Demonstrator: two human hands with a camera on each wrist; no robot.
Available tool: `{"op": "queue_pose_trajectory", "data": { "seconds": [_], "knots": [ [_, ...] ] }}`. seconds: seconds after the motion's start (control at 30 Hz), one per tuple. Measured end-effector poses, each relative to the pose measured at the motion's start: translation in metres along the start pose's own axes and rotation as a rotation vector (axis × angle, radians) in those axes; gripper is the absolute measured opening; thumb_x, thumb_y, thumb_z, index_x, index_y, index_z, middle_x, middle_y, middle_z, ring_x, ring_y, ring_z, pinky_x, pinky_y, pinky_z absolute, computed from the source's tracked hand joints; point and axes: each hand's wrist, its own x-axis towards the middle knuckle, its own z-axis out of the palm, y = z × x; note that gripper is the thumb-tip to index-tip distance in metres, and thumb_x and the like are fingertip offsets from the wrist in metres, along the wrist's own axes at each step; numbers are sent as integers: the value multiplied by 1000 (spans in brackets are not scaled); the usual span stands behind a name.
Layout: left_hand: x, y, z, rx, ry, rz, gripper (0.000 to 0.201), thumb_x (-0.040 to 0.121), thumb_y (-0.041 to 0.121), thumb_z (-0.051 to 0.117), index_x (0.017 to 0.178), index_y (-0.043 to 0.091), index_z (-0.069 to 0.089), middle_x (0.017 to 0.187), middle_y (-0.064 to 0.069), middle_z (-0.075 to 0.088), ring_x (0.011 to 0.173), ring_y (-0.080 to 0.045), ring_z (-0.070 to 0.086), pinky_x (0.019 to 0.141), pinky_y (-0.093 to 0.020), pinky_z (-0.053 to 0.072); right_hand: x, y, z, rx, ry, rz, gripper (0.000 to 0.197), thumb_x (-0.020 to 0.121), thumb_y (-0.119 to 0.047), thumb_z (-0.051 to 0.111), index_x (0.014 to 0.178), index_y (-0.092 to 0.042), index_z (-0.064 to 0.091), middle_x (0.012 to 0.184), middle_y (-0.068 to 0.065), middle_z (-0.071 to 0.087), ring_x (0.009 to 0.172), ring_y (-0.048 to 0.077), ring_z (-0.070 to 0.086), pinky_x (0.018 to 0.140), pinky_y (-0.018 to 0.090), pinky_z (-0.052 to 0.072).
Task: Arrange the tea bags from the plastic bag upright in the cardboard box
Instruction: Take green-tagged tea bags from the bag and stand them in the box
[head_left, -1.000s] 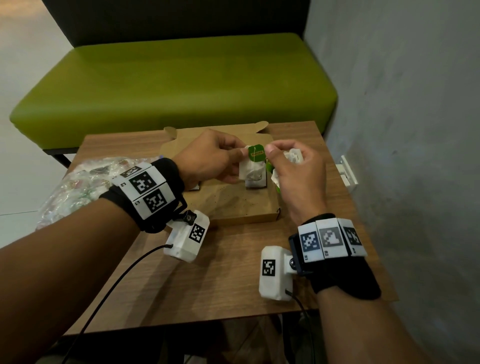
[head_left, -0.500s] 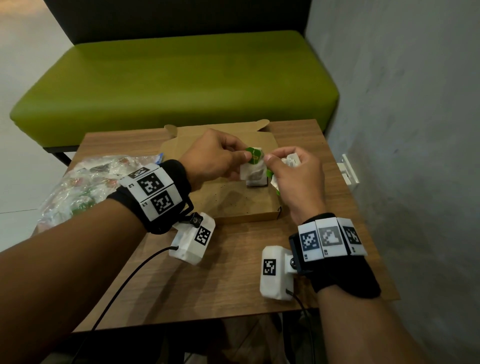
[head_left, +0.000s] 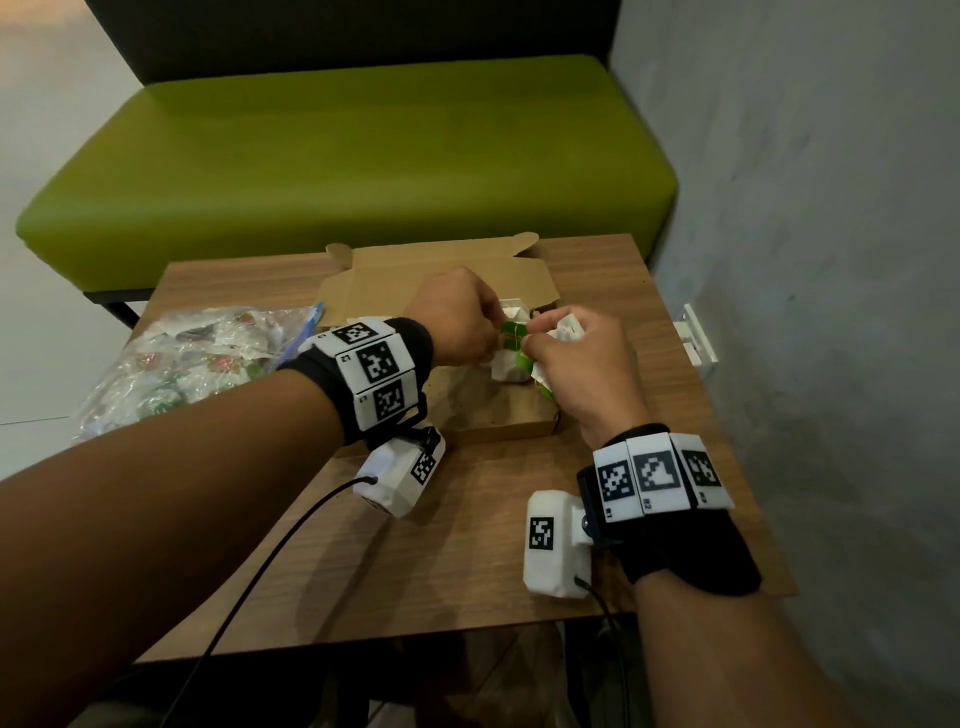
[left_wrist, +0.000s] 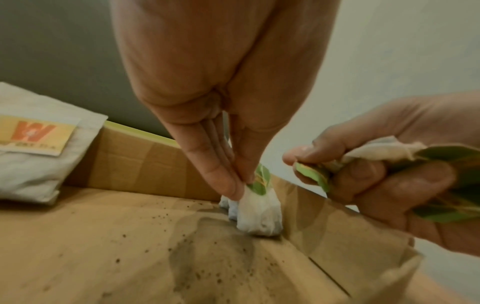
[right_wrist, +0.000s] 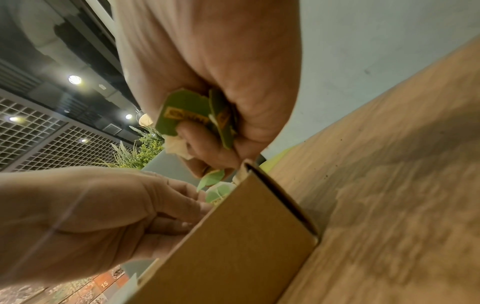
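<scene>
The open cardboard box (head_left: 488, 415) lies on the wooden table. A white tea bag (left_wrist: 259, 214) with a green tag stands upright on the box floor against its right wall, with another bag (left_wrist: 224, 202) just behind it. My left hand (head_left: 491, 343) pinches the standing bag's top and tag (left_wrist: 261, 183) between thumb and straight fingers. Close to its right, my right hand (head_left: 535, 343) grips a small bunch of tea bags (left_wrist: 389, 150) with green tags (right_wrist: 187, 115). The clear plastic bag (head_left: 197, 364) of tea bags lies at the table's left.
A larger white sachet with an orange W label (left_wrist: 33, 139) leans in the box's far left corner. Loose tea dust speckles the box floor (left_wrist: 155, 257). A green bench (head_left: 337, 171) stands behind the table and a grey wall (head_left: 805, 260) runs close on the right.
Both hands have sunk lower into the box. The tea bag held above the box floor before now stands on it by the right wall, my left hand still on its top.
</scene>
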Motion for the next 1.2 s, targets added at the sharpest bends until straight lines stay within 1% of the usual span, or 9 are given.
{"op": "queue_pose_trajectory", "data": {
  "seconds": [0.13,0.23,0.33,0.47,0.67,0.9,1.0,1.1,1.2],
  "knots": [
    [-2,1,-2,17,39,2,7,84,18,76,82,14,72,80,-4,73,79,-19,71,72,-39,61,-1,-1,0,103,9,23,7,88,-17,73,85,-23,72,89,-1,73,79,13,67,61,27,50],
    [-14,7,-13,20,144,91,28,92,43,64,87,17,71,79,1,72,74,-14,68,64,-32,56,-1,-6,-1,245,35,58,8,91,-24,73,85,-22,70,87,2,75,74,10,66,56,24,49],
    [-29,15,-26,-356,-123,44,34,94,45,61,101,13,68,92,-1,74,77,-14,71,72,-34,58,0,-11,3,360,17,84,14,96,-33,68,87,-21,68,77,-1,72,60,6,60,45,20,42],
    [-36,10,-30,-384,-307,15,28,90,24,70,114,11,62,97,-2,70,89,-17,71,73,-30,58,-5,-20,6,495,-67,118,26,100,-37,61,101,-12,66,70,-2,66,45,2,55,38,18,39],
    [-40,0,-29,-587,-153,25,9,91,4,66,100,7,66,81,-7,70,73,-14,68,64,-27,58,-8,-25,9,669,-140,164,29,104,-38,52,98,-11,61,58,-3,58,41,3,46,34,16,31],
    [-53,3,-39,-420,133,34,20,95,33,62,93,13,67,82,-2,68,57,-2,60,48,-17,47,-2,-21,11,871,-251,304,45,103,-53,45,112,-9,56,77,9,61,51,9,51,35,15,40],
    [-64,9,-35,-297,29,97,40,86,54,65,89,14,68,81,-3,72,58,-4,61,50,-19,48,-4,-22,14,836,-288,303,37,104,-45,47,108,-11,61,80,8,64,61,13,56,47,20,46],
    [-65,10,-30,-302,-57,88,29,82,38,78,91,14,65,79,-4,74,61,-10,64,55,-28,50,-2,-21,20,849,-254,296,24,102,-25,56,120,-9,57,95,12,63,72,19,63,59,31,50],
    [-62,5,-29,-387,-51,39,19,83,14,78,96,11,63,77,-5,71,64,-10,65,56,-26,53,2,-22,23,884,-201,280,8,101,-11,53,107,-13,57,92,11,61,73,20,60,60,33,49]
  ]
}}
